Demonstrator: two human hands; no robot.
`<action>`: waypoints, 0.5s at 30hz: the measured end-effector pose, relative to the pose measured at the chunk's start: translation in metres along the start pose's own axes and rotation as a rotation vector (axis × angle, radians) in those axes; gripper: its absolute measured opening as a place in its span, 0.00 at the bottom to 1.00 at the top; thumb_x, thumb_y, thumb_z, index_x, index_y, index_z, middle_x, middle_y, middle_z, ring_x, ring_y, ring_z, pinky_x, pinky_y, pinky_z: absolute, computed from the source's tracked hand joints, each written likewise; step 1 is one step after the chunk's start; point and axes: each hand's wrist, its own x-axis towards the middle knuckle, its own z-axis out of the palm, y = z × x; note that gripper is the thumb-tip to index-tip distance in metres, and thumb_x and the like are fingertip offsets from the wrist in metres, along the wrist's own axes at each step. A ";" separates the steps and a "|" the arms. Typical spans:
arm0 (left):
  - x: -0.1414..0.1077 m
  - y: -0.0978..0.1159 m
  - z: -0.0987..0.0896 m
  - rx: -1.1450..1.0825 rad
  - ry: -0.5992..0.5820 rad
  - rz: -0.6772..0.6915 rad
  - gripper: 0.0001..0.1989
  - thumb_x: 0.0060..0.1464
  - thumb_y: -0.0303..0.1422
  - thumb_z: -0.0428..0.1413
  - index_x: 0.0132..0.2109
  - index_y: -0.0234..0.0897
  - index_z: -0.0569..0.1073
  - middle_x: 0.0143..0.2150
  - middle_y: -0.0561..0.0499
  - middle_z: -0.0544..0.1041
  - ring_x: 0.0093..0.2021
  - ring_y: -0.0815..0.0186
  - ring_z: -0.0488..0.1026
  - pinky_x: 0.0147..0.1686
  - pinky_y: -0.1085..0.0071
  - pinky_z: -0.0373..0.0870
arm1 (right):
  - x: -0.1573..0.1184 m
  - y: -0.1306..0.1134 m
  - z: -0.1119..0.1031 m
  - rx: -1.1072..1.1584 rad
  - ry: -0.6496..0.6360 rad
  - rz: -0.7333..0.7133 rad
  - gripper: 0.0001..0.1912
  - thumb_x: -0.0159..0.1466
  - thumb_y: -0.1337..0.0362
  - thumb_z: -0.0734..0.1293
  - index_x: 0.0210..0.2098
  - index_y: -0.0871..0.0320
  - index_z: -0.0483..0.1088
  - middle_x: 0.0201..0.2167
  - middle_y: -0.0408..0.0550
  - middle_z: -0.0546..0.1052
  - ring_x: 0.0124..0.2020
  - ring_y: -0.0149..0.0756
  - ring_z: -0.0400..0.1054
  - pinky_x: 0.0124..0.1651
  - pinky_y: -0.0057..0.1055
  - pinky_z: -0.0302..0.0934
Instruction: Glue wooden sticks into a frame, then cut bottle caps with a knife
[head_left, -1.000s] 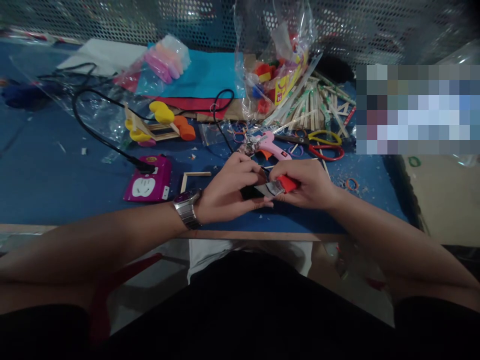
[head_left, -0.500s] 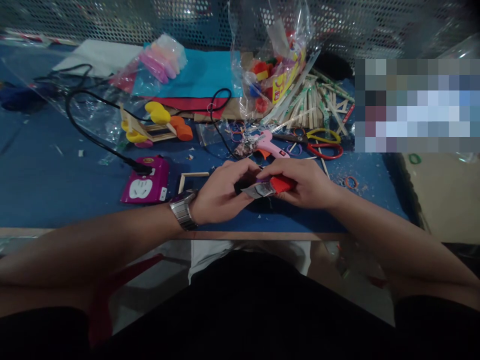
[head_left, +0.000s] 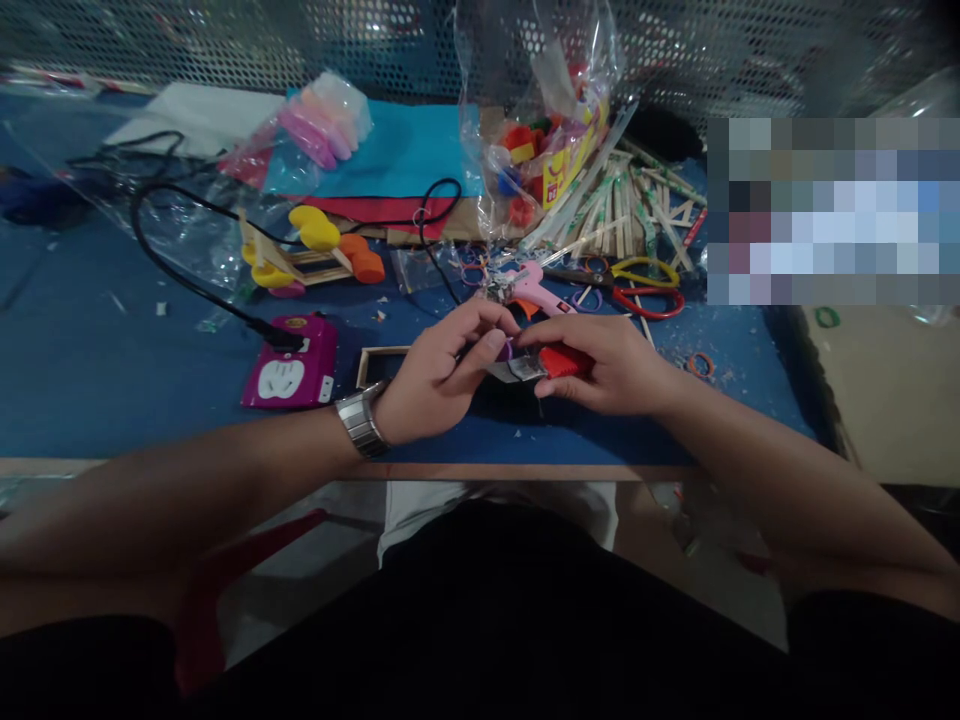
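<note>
My right hand (head_left: pixel 619 365) grips a cutter knife by its red handle (head_left: pixel 564 361), with the flat grey blade pointing left. Facing it, my left hand (head_left: pixel 431 380), a metal watch (head_left: pixel 363 420) at its wrist, pinches a small purple ring (head_left: pixel 508 350) between thumb and fingers. The blade lies close to the ring; whether they touch is hard to see. Fingertips of both hands nearly meet above the blue table (head_left: pixel 450 450). Left of my left hand, a small frame of wooden sticks (head_left: pixel 384 352) is partly covered by that hand.
Beyond my hands lie a pink glue gun (head_left: pixel 546 294) and scissors with yellow and red handles (head_left: pixel 649 303). A purple socket box (head_left: pixel 321 350) with a black cable stands left. Farther back are a stick-built cart (head_left: pixel 319 265), wooden sticks (head_left: pixel 619 225) and a plastic bag (head_left: pixel 480 60).
My left thumb has lifted from beneath the blade and now presses toward the fingers, exposing more of the purple ring. The knife has shifted slightly and its blade is less visible.
</note>
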 end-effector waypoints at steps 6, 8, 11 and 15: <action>0.000 0.004 -0.008 0.052 0.068 -0.034 0.16 0.76 0.44 0.51 0.49 0.40 0.78 0.38 0.50 0.79 0.35 0.66 0.73 0.36 0.66 0.71 | -0.001 0.002 -0.005 -0.032 -0.087 0.057 0.32 0.74 0.36 0.65 0.58 0.58 0.77 0.48 0.54 0.86 0.46 0.42 0.82 0.47 0.32 0.69; -0.001 0.006 -0.008 0.065 0.070 -0.037 0.18 0.77 0.45 0.50 0.47 0.40 0.79 0.40 0.48 0.80 0.37 0.65 0.75 0.39 0.65 0.73 | 0.000 0.002 -0.006 -0.037 -0.107 0.056 0.30 0.75 0.39 0.64 0.56 0.59 0.78 0.46 0.54 0.86 0.45 0.42 0.81 0.46 0.32 0.68; -0.002 0.008 -0.007 -0.046 0.035 -0.092 0.21 0.77 0.47 0.49 0.45 0.40 0.80 0.36 0.48 0.79 0.30 0.67 0.72 0.29 0.68 0.72 | 0.001 0.000 -0.007 -0.035 -0.124 0.053 0.28 0.76 0.41 0.64 0.53 0.60 0.78 0.44 0.54 0.85 0.44 0.42 0.81 0.45 0.32 0.67; -0.004 0.006 -0.006 -0.198 -0.023 -0.139 0.22 0.76 0.50 0.49 0.46 0.39 0.79 0.33 0.50 0.74 0.25 0.70 0.69 0.22 0.71 0.68 | 0.002 -0.001 -0.008 -0.065 -0.141 0.080 0.27 0.76 0.40 0.64 0.51 0.58 0.79 0.40 0.51 0.85 0.41 0.41 0.80 0.43 0.32 0.65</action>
